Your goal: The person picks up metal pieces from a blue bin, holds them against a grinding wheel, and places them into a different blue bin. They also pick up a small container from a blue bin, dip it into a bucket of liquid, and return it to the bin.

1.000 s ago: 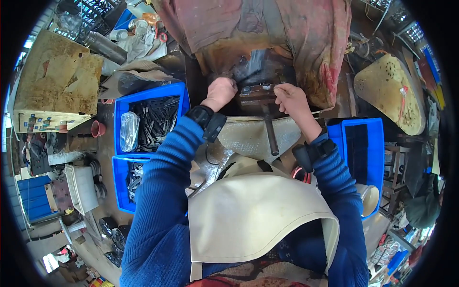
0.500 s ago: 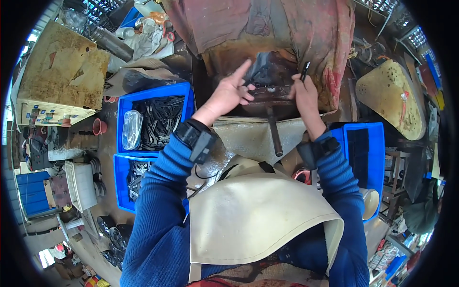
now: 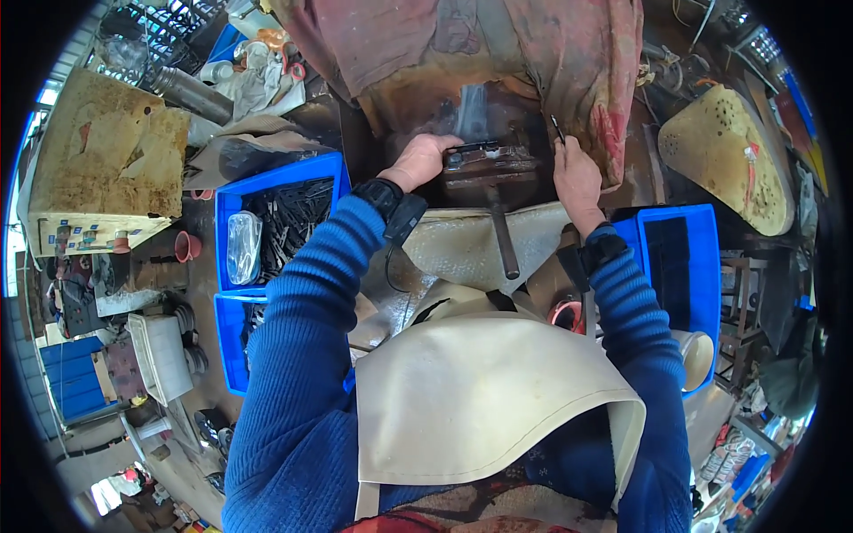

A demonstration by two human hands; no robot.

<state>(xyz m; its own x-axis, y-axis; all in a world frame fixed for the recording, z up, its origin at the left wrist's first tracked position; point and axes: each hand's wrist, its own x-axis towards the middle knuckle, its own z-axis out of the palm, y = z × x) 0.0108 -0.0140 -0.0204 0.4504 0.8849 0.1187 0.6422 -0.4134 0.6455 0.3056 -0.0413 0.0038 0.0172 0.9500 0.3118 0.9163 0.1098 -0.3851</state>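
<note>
My left hand (image 3: 425, 162) is closed on the near end of a slim dark metal piece (image 3: 475, 147), which lies over the top of a metal fixture (image 3: 493, 169). A round bar handle (image 3: 503, 235) sticks out from that fixture toward me. To the right of it, my right hand (image 3: 577, 178) is closed round a second thin dark strip (image 3: 557, 127), its tip pointing up and away. This strip is held apart from the fixture. Behind the fixture, a greyish translucent patch (image 3: 474, 111) shows inside the brown, cloth-draped hollow.
Blue bins stand at both sides: the left one (image 3: 342, 191) holds many dark strips and a clear packet (image 3: 243, 249), the right one (image 3: 706, 222) looks dark inside. Stained red cloth (image 3: 391, 44) drapes over the work spot. A rusty cabinet (image 3: 107, 151) stands at far left.
My left hand has come down from an open, pointing pose and closed on the dark piece at the fixture. My right hand has moved slightly right and down, still holding its strip.
</note>
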